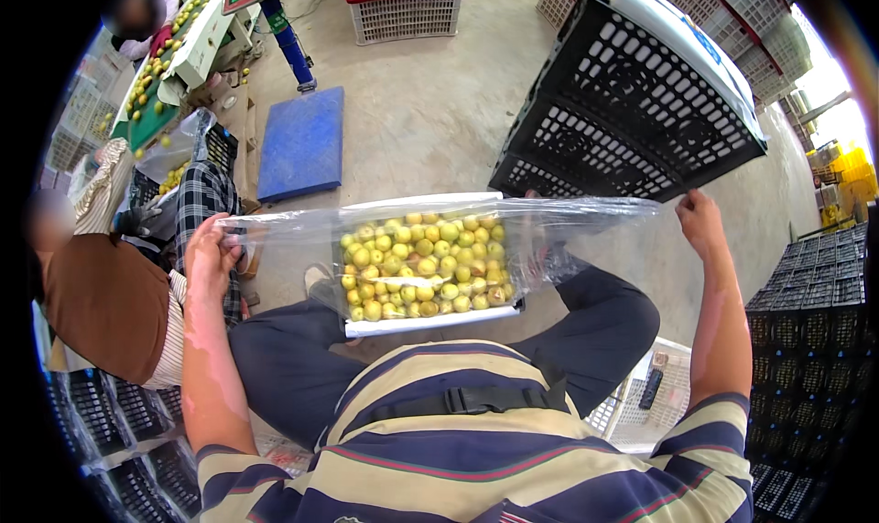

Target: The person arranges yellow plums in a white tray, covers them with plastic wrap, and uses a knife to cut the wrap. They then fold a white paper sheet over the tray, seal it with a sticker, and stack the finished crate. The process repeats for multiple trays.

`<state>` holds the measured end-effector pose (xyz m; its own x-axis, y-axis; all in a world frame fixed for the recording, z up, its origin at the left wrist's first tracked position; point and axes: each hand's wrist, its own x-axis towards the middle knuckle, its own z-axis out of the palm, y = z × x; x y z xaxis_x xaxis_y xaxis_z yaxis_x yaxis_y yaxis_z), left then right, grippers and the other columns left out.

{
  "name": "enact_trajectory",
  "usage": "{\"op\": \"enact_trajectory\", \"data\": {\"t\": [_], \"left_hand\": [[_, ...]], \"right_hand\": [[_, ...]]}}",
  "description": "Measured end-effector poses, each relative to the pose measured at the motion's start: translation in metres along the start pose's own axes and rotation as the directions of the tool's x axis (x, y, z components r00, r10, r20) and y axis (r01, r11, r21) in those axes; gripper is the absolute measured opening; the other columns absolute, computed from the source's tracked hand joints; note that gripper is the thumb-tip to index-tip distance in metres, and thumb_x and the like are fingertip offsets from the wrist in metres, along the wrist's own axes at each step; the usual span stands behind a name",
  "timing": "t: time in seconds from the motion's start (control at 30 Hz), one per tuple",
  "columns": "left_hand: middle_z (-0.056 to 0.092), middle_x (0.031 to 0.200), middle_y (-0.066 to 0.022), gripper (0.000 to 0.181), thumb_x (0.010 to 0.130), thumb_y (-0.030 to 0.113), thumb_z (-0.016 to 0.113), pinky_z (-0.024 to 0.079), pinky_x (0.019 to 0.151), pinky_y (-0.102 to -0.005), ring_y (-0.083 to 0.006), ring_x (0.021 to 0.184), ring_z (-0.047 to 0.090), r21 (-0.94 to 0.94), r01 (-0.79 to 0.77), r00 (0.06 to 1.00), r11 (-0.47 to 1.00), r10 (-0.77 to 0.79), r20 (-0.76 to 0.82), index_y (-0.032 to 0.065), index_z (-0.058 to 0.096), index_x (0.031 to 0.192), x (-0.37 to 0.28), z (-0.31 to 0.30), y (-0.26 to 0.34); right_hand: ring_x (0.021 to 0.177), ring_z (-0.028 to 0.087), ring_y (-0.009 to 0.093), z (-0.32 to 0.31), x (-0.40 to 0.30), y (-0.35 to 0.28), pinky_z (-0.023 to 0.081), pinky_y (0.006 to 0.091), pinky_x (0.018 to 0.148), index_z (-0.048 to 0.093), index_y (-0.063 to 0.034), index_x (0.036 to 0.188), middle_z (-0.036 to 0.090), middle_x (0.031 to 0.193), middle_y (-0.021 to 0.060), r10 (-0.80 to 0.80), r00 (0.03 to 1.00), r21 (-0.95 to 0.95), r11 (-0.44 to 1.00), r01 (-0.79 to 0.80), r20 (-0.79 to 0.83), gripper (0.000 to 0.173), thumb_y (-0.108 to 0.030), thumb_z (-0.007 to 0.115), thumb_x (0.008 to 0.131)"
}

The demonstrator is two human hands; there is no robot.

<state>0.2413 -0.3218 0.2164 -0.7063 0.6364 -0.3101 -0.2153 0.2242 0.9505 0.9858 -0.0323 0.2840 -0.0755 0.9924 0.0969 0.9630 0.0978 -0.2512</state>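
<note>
A crate of yellow-green round fruit [426,265] lies between my knees, with white lining [432,320] along its near and far edges. Clear plastic film [584,211] covers the fruit and stretches out to both sides. On the left, my left hand [214,248] grips the gathered end of the film. My right hand [700,224] is raised at the right with its fingers closed, by the film's far right end; whether it holds the thin edge I cannot tell.
Stacked black plastic crates [618,104] stand ahead on the right, more [810,317] at far right. A blue platform scale [302,145] stands ahead on the left. A co-worker [110,303] sits close on my left, another [147,22] by the fruit conveyor [147,111]. A white crate [652,413] is beside my right leg.
</note>
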Motion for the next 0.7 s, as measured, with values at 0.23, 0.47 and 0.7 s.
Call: {"op": "enact_trajectory", "data": {"t": [0.23, 0.47, 0.7], "left_hand": [[0.067, 0.092, -0.0059, 0.025, 0.103, 0.01, 0.051, 0.05, 0.06, -0.0273, -0.0123, 0.07, 0.06, -0.257, -0.019, 1.0, 0.966, 0.018, -0.007, 0.0009, 0.06, 0.124, 0.024, -0.016, -0.007], [0.067, 0.09, -0.0055, 0.022, 0.102, 0.015, 0.054, 0.051, 0.062, -0.03, -0.0141, 0.069, 0.061, -0.343, 0.005, 0.973, 0.939, 0.075, 0.219, 0.0032, 0.06, 0.12, -0.009, 0.012, -0.012], [0.045, 0.154, -0.0217, 0.112, 0.071, 0.043, 0.092, 0.05, 0.105, -0.0472, -0.0351, 0.13, 0.057, 0.524, -0.077, 0.837, 0.848, -0.231, 0.496, 0.0039, 0.032, 0.158, -0.006, -0.051, -0.008]], "right_hand": [[0.119, 0.06, 0.039, 0.064, -0.077, -0.248, 0.051, 0.0487, 0.1, 0.066, -0.005, 0.115, 0.064, 0.122, 0.0169, -0.664, 0.701, 0.165, 0.685, 0.71, -0.259, 0.049, 0.001, 0.076, 0.068], [0.132, 0.053, 0.043, 0.234, -0.098, -0.414, 0.046, 0.0553, 0.106, 0.051, -0.0126, 0.146, 0.051, 0.146, 0.0254, -0.811, 0.541, 0.418, 0.581, 0.698, 0.223, 0.074, -0.02, 0.079, 0.078], [0.095, 0.068, 0.042, 0.253, -0.062, -0.391, 0.055, 0.0495, 0.083, 0.071, -0.0026, 0.094, 0.07, 0.093, 0.0232, -0.712, 0.515, 0.478, 0.702, 0.527, 0.478, 0.025, -0.004, 0.061, 0.071]]}}
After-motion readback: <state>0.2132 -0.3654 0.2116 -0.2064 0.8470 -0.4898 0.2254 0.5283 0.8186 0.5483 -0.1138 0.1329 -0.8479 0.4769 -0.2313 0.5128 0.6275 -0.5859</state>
